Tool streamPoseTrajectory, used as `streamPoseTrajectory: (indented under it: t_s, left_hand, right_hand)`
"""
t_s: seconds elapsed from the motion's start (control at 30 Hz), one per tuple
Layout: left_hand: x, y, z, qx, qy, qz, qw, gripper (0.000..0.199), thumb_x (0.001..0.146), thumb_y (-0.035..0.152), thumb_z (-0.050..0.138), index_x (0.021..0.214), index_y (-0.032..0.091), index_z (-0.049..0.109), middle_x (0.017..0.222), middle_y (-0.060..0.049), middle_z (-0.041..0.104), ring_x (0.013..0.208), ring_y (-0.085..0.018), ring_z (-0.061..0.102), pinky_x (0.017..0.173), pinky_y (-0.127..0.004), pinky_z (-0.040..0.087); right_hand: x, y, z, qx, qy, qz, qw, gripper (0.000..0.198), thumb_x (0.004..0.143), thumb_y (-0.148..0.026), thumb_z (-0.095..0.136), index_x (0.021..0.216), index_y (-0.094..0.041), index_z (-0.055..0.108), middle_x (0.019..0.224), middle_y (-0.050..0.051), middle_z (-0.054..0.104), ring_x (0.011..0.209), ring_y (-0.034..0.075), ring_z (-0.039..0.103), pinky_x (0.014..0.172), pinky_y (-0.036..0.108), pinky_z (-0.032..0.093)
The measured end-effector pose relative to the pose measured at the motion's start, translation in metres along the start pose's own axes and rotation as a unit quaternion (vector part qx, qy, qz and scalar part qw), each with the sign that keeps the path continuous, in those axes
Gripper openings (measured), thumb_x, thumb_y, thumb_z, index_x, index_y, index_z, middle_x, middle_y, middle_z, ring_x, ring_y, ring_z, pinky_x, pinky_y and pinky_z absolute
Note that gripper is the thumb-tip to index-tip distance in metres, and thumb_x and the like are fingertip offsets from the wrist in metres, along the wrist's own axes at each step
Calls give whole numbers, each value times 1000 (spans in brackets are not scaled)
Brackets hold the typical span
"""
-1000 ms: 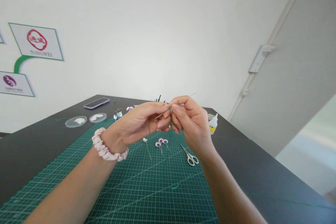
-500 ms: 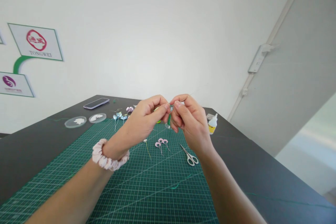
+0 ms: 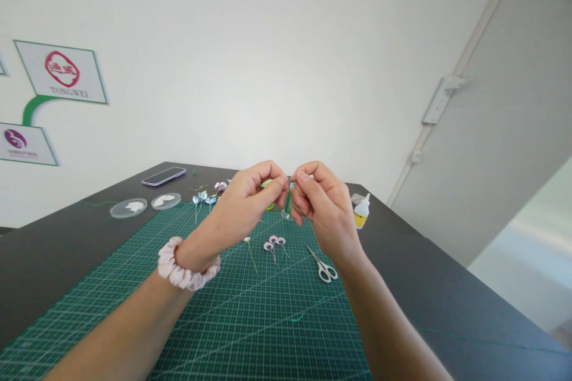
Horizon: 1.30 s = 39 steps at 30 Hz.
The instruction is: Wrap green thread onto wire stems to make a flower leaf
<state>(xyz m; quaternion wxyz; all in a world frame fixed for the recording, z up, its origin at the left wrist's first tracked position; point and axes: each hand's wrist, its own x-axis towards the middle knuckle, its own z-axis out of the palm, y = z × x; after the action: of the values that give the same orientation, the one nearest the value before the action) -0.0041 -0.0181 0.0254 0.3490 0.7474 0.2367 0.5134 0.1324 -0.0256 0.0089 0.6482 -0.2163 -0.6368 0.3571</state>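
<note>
Both my hands are raised over the far part of the cutting mat, fingertips almost meeting. My left hand (image 3: 254, 199), with a pale scrunchie (image 3: 185, 265) round its wrist, pinches something too small to make out between thumb and index finger. Thumb and fingers are closed on my right hand (image 3: 328, 211) too. A thin wire (image 3: 331, 158) sticks out above its knuckles, faint against the wall. Behind the gap between the hands stands a green spool (image 3: 288, 205) with a clear base. Below them lie small pink wire-stemmed flowers (image 3: 273, 243) and a single white-tipped stem (image 3: 251, 250).
White-handled scissors (image 3: 325, 271) lie on the green cutting mat (image 3: 250, 321), near a green scrap (image 3: 297, 317). A glue bottle (image 3: 362, 212) stands right. Blue flowers (image 3: 204, 197), purple flowers (image 3: 220, 186), two shallow dishes (image 3: 115, 211) with white pieces and a phone (image 3: 164, 176) are at left.
My fingertips have drawn slightly apart, showing a small gap between them. The right hand has shifted slightly; objects on the table have stayed put.
</note>
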Motion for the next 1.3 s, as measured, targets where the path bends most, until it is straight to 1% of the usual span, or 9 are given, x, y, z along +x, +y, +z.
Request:
streamPoseTrajectory:
  t_s: [0.17,0.37,0.53,0.67,0.9,1.03,1.17,1.2,1.3]
  left_hand:
    - [0,0,0,-17,-4,-3,1000,21,88,22,52,67,18,51,59,3,54,59,-10,48,60,-26,38]
    - [-1,2,1,-44,1,-10,999,20,88,21,52,68,18,51,58,3,52,58,-9,48,59,-25,38]
    - [0,0,0,-65,-5,-6,998,21,88,25,54,69,17,52,59,4,52,58,-9,47,59,-25,38]
    - [0,-3,0,-77,-9,1,997,21,89,27,55,71,17,52,60,4,52,57,-8,47,58,-25,38]
    - [-1,-5,1,-97,-2,-3,995,20,88,26,55,70,17,52,60,4,51,56,-8,47,56,-24,38]
    - [0,-6,0,-64,5,14,998,20,88,24,52,70,17,52,60,4,51,56,-8,47,54,-23,39]
    - [1,-6,0,14,23,45,999,18,88,23,50,70,18,51,60,3,53,53,-8,46,50,-24,39]
    - [0,-6,0,36,30,54,997,18,88,23,49,71,18,51,60,3,53,53,-8,47,50,-24,39]
    - [-1,-5,1,103,51,83,990,17,90,24,48,74,19,52,61,3,54,54,-9,50,51,-25,40]
  right_hand:
    - [0,-1,0,-11,6,1,1000,15,89,-26,54,75,-21,52,44,-11,38,36,5,36,37,21,30]
    - [0,-1,0,10,0,6,1000,9,88,-23,53,79,-21,53,44,-12,37,35,5,35,38,21,31]
    - [-1,0,-1,19,-17,7,1000,3,84,-18,54,82,-21,54,45,-12,40,37,6,35,39,22,31]
    - [-2,1,-1,19,-20,3,1000,5,81,-17,56,84,-21,54,45,-12,43,38,6,36,39,22,30]
    - [0,1,-1,5,-13,3,1000,6,81,-20,60,79,-21,54,48,-10,49,38,6,40,39,22,32]
    - [0,2,-2,4,-16,0,1000,7,81,-19,60,78,-20,55,48,-10,50,39,5,40,39,22,32]
    - [1,3,-3,20,-19,-2,1000,6,83,-19,61,79,-20,56,47,-10,46,39,5,41,41,22,34]
    - [1,3,-3,32,-17,1,999,7,85,-21,59,78,-20,56,47,-10,45,39,6,41,42,22,35]
    - [1,2,-2,58,-21,20,998,18,89,-27,55,73,-20,56,46,-10,42,39,6,40,41,22,35]
